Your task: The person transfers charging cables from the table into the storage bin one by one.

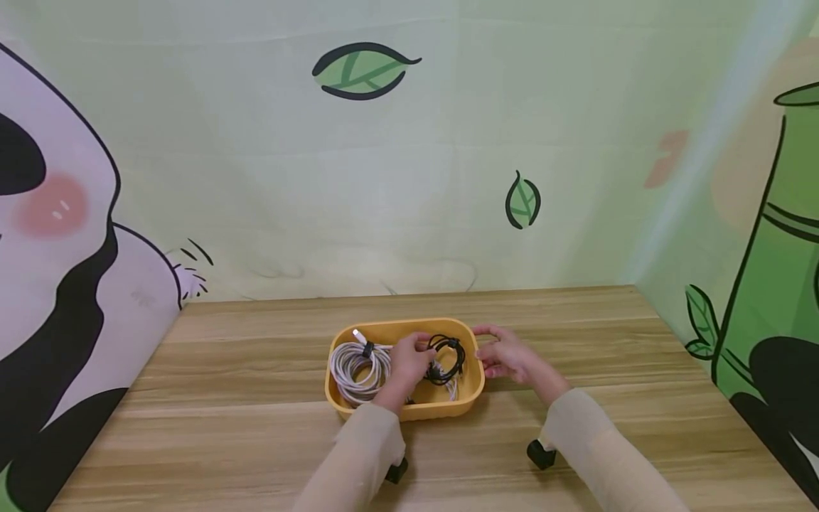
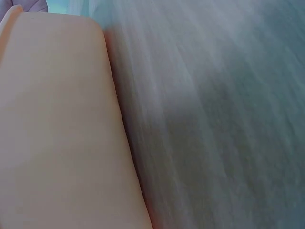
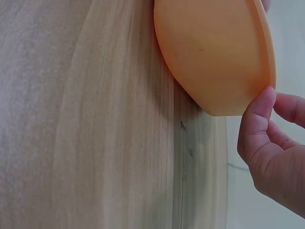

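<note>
A yellow oblong plastic box (image 1: pixel 397 411) stands on the wooden table. Inside, at its left end, lies a coil of white cable (image 1: pixel 345 377) with a black tie. My left hand (image 1: pixel 409 361) reaches into the box and pinches the left edge of a small coiled black cable (image 1: pixel 457 355); its fingertips are partly hidden. Under the black coil some thin white cable (image 1: pixel 453 389) shows. My right hand (image 1: pixel 508 359) grips the rim at the right end, as the thumb (image 3: pixel 259 107) shows in the right wrist view. In the left wrist view the box's outer wall (image 2: pixel 62 119) fills the left side.
The wooden table (image 1: pixel 243 441) extends around the box. Behind it hangs a pale green backdrop (image 1: pixel 256 142) with painted leaves and a panda. Black wrist-worn pieces (image 1: pixel 541 454) sit below both sleeves, near the tabletop.
</note>
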A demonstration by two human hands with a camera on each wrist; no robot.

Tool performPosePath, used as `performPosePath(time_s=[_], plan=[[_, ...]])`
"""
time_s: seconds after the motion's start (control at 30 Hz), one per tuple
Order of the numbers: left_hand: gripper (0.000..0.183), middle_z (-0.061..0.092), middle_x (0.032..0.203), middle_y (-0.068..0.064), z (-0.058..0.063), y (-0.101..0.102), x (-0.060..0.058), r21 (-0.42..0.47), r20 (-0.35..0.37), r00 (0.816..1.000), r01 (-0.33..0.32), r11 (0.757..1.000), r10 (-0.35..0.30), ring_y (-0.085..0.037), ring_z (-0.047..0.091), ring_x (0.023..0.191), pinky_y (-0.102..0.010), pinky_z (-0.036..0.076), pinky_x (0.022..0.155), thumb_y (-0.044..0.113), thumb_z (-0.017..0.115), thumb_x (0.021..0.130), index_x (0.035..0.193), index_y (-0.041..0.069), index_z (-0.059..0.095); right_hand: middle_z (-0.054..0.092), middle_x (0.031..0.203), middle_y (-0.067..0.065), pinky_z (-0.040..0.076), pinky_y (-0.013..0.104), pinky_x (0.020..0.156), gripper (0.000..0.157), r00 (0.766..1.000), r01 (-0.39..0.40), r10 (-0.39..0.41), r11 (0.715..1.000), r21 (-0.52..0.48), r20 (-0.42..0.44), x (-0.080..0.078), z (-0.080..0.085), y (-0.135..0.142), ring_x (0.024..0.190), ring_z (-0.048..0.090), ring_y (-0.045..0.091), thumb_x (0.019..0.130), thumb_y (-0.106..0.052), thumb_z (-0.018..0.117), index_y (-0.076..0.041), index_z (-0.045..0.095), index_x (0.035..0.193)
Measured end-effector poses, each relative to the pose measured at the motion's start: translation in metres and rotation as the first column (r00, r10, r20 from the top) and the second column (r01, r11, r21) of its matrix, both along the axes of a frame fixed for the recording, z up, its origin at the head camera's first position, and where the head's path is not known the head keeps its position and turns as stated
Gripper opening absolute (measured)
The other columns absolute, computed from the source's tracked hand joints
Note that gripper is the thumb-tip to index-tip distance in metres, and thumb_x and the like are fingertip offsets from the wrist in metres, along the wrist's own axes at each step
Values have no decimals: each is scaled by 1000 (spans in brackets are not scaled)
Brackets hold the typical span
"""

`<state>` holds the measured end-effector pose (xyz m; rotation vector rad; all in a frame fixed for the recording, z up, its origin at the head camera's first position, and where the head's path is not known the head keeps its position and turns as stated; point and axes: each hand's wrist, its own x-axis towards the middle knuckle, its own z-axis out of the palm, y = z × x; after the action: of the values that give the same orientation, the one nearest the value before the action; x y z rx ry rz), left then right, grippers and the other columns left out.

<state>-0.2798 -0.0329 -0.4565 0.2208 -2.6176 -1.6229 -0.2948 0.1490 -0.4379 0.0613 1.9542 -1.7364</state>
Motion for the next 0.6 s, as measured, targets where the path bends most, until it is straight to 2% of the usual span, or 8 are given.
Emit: performPosePath(time_s=[0.6], plan=[[26,63,90,-12,-3,5,-4,70,42,999,-29,997,26,-20,58,80,-24,49,62,3,64,76,102,3,63,53,66,4,45,19,45,56,1000,-2,2,1000,-14,-14,-1,-3,1,50,48,10,80,5,50,-8,32,132]])
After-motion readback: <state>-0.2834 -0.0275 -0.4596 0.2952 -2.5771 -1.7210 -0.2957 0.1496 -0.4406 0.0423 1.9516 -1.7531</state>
